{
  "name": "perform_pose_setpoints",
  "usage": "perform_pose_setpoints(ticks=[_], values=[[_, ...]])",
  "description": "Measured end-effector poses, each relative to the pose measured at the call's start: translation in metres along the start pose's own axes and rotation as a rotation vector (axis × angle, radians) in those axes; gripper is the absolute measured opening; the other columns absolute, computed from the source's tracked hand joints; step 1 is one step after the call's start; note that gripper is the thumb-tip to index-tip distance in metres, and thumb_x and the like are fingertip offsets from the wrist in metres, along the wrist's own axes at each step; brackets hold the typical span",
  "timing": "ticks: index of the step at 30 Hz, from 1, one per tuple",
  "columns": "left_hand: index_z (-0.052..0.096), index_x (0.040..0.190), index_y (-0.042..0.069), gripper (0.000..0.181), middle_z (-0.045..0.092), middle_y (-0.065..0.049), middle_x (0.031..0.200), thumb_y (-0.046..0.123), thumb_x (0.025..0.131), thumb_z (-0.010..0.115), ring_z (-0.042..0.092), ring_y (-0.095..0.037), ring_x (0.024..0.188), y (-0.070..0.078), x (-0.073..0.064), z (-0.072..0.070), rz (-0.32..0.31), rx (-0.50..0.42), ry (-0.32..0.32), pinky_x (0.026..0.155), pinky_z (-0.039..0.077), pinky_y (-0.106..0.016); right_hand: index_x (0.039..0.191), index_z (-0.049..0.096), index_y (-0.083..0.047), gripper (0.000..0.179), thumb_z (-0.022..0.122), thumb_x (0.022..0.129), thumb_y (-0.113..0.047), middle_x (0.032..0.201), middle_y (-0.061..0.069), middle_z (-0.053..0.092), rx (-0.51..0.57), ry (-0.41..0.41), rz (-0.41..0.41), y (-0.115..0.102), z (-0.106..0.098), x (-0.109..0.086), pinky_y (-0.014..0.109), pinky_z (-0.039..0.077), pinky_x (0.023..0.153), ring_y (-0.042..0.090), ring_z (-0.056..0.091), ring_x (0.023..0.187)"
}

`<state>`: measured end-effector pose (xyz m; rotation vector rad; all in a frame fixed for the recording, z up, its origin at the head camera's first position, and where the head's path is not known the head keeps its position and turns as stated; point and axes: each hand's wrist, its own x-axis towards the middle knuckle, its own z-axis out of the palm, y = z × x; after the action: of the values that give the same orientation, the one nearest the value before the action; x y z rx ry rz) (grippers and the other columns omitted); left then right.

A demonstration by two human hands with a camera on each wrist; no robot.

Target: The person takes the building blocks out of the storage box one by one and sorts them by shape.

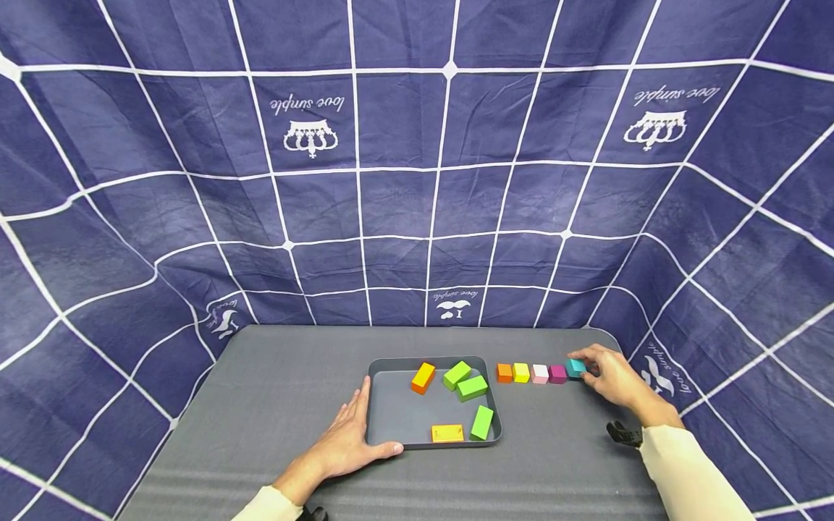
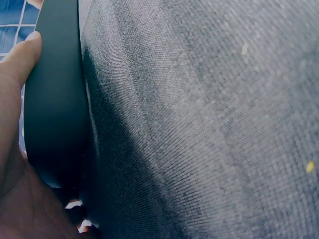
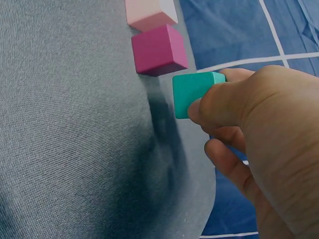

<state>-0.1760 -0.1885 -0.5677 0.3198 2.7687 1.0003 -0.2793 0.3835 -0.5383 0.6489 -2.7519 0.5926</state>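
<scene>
A teal cube (image 3: 192, 94) is pinched between the thumb and fingers of my right hand (image 1: 612, 378), at the right end of a row of cubes. Beside it stands a magenta cube (image 3: 157, 51), then a pink cube (image 1: 539, 374), a yellow cube (image 1: 520, 373) and an orange cube (image 1: 504, 373). Whether the teal cube touches the table is hard to tell. My left hand (image 1: 345, 438) rests against the left side of a dark grey tray (image 1: 397, 405), fingers along the side and thumb at the front corner.
Inside the tray lie three green blocks (image 1: 472, 388), an orange block (image 1: 423, 378) and a yellow-orange block (image 1: 447, 433). Grey cloth covers the table (image 1: 280, 391). A blue curtain with white lines (image 1: 404, 202) rises behind and at both sides.
</scene>
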Motion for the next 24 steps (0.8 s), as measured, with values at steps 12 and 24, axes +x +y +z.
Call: perform_pose_setpoints(ticks=[12, 24], values=[[0.006, 0.187, 0.002, 0.153, 0.027, -0.033, 0.190, 0.073, 0.085, 0.095, 0.027, -0.055, 0.178, -0.004, 0.001, 0.005, 0.019, -0.022, 0.026, 0.146, 0.023, -0.072, 0.119, 0.087, -0.002, 0.045, 0.091, 0.078, 0.015, 0.103, 0.007, 0.080, 0.026, 0.006, 0.020, 0.009, 0.013, -0.005, 0.026, 0.063, 0.073, 0.019, 0.077, 0.086], [0.002, 0.187, 0.001, 0.153, 0.024, -0.030, 0.192, 0.070, 0.087, 0.095, 0.024, -0.051, 0.181, 0.001, 0.001, 0.000, -0.014, 0.008, -0.013, 0.148, 0.022, -0.071, 0.121, 0.086, -0.001, 0.042, 0.090, 0.083, 0.015, 0.107, 0.008, 0.081, 0.028, -0.045, 0.049, 0.005, 0.015, -0.004, 0.028, 0.066, 0.077, 0.023, 0.080, 0.091]])
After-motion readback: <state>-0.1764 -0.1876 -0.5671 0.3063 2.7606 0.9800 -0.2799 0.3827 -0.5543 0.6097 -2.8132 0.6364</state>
